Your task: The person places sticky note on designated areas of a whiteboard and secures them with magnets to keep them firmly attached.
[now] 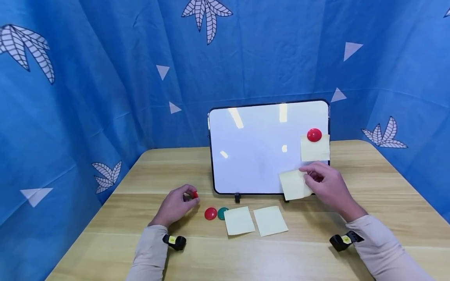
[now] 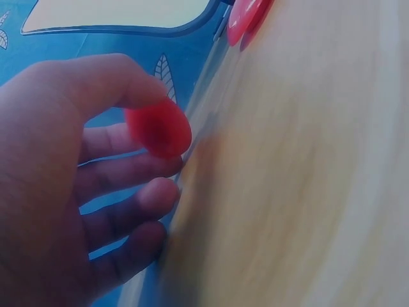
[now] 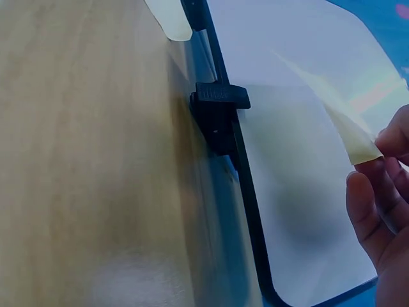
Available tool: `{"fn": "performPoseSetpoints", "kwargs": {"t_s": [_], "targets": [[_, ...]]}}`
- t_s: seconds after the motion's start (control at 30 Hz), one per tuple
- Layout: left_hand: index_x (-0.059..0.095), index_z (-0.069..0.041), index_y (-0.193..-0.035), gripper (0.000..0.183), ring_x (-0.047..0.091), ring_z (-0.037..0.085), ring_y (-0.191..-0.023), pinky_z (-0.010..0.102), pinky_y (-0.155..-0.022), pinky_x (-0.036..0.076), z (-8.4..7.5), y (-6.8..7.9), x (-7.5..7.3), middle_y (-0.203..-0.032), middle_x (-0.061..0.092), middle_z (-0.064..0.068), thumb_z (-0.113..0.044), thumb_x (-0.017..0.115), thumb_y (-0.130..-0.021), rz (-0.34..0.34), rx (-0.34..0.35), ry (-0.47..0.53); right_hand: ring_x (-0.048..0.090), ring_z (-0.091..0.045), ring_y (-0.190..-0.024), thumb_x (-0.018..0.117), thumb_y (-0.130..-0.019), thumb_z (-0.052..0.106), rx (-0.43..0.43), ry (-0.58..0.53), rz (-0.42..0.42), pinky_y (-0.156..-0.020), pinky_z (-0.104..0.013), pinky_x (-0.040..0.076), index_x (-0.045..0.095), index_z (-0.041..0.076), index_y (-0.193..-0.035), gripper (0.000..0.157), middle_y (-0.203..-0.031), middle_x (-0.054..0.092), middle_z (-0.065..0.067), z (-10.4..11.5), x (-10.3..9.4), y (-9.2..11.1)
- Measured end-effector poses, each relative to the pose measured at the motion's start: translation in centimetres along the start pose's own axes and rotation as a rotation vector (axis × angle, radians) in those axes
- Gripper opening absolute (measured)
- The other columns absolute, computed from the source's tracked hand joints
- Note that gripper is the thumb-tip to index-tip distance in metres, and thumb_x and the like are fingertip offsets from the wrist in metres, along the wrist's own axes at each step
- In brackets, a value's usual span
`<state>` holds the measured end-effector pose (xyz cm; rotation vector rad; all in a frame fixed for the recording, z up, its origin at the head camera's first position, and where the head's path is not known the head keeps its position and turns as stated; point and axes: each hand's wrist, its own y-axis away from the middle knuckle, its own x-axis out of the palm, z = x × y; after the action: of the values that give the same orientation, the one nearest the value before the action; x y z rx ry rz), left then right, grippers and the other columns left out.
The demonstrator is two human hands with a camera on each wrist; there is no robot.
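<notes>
My left hand (image 1: 174,205) is over the table's left part, pinching a red round magnet (image 2: 160,131) between thumb and index finger, with the other fingers spread loosely below. At the whiteboard's lower right, my right hand (image 1: 328,186) pinches a pale yellow sticky note (image 1: 293,185) by its right edge. In the right wrist view that note (image 3: 348,128) is tilted, its held edge bent away from the board. The whiteboard (image 1: 249,156) stands upright on small black feet. Higher on its right side, a red magnet (image 1: 314,135) sits on another sticky note (image 1: 311,153).
On the wooden table (image 1: 183,257) before the board lie a red magnet (image 1: 210,213) and a green magnet (image 1: 222,213), partly covered by a sticky note (image 1: 240,221). A second loose note (image 1: 270,221) lies beside it. Blue patterned curtain (image 1: 274,50) surrounds the table's back and sides.
</notes>
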<state>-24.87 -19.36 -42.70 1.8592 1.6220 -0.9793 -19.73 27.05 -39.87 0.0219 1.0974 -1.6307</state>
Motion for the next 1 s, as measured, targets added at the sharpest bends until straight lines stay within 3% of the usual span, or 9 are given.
{"fn": "performPoseSetpoints", "kwargs": {"t_s": [0.47, 1.0], "targets": [[0.067, -0.023, -0.107, 0.021, 0.059, 0.018, -0.091, 0.038, -0.085, 0.049, 0.2, -0.1, 0.1, -0.1, 0.065, -0.007, -0.031, 0.075, -0.09, -0.008, -0.002, 0.017, 0.052, -0.009, -0.075, 0.068, -0.087, -0.007, -0.064, -0.005, -0.06, -0.062, -0.013, 0.043, 0.076, 0.003, -0.107, 0.024, -0.091, 0.066, 0.0, 0.7, 0.4, -1.8], [0.068, -0.022, -0.108, 0.02, 0.06, 0.017, -0.09, 0.038, -0.085, 0.05, 0.4, 0.1, 0.3, -0.1, 0.066, -0.007, -0.028, 0.075, -0.09, -0.013, 0.009, 0.031, 0.054, -0.014, -0.079, 0.066, -0.093, 0.002, 0.024, -0.041, -0.081, -0.064, -0.013, 0.045, 0.074, 0.007, -0.115, 0.024, -0.098, 0.067, -0.002, 1.5, 0.8, -3.2]]}}
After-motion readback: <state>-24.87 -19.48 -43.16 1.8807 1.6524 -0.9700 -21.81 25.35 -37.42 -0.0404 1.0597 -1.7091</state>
